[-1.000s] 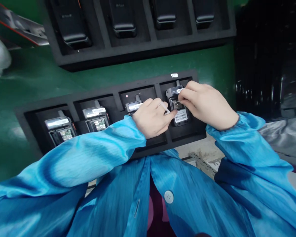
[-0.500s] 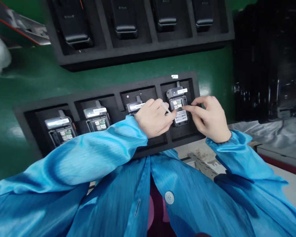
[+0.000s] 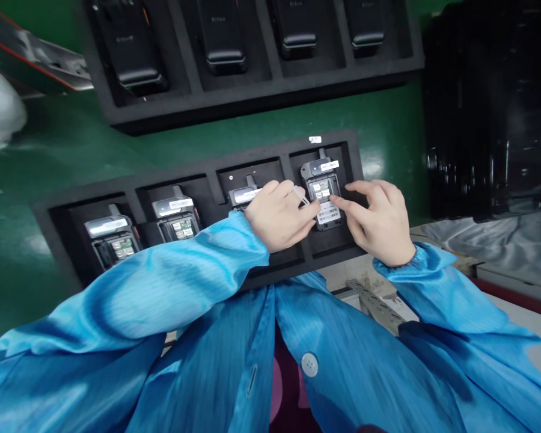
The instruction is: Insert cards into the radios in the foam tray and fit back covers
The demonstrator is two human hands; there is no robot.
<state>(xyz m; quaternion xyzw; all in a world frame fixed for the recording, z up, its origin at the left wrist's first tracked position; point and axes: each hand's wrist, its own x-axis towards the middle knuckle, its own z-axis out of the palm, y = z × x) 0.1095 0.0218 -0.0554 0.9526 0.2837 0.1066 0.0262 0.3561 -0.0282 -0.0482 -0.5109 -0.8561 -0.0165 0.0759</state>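
Observation:
In the rightmost compartment of the near black foam tray [image 3: 198, 165] lies a handheld radio [image 3: 322, 218], with its back bay uncovered, card slots showing and a barcode label. My right hand [image 3: 381, 222] reaches over it from the right, fingers apart, the index fingertip touching the lower edge of the slots. Beside the radio's left edge, my left hand [image 3: 279, 216] is closed, its thumb tip near the label. A thin white strip [image 3: 301, 195] sticks out between its fingers. Partly under that hand is a second radio [image 3: 244, 195].
Two more uncovered radios, one mid-left [image 3: 177, 216] and one far left [image 3: 112, 237], lie in the same tray. Behind it, a larger foam tray [image 3: 234, 90] holds several black devices [image 3: 223, 39]. Black glossy sheeting [image 3: 487, 120] covers the right side; a white bundle [image 3: 0, 108] sits left.
The fingers of my right hand have spread a little, with the index fingertip still at the slots. My left hand stays almost in place; the view has shifted slightly.

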